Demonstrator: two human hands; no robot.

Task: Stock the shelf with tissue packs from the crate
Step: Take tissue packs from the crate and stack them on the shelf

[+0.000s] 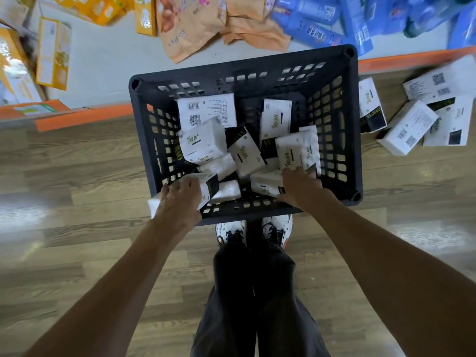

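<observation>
A dark grey plastic crate (345, 119) stands on the wooden floor in front of me, with several white-and-black tissue packs (203, 143) jumbled inside. My left hand (180, 199) grips one tissue pack (210, 188) at the crate's near left corner, lifted to about rim height. My right hand (300, 186) reaches into the near right part and closes over another tissue pack (268, 184) lying there. The low shelf (103, 65) with an orange front edge runs along the top of the view, behind the crate.
Several tissue packs (409, 127) lie on the floor right of the crate. Yellow boxes (52, 52), tan bags (190, 24) and blue packages (316, 24) sit on the shelf. My shoes (255, 229) stand right against the crate's near side.
</observation>
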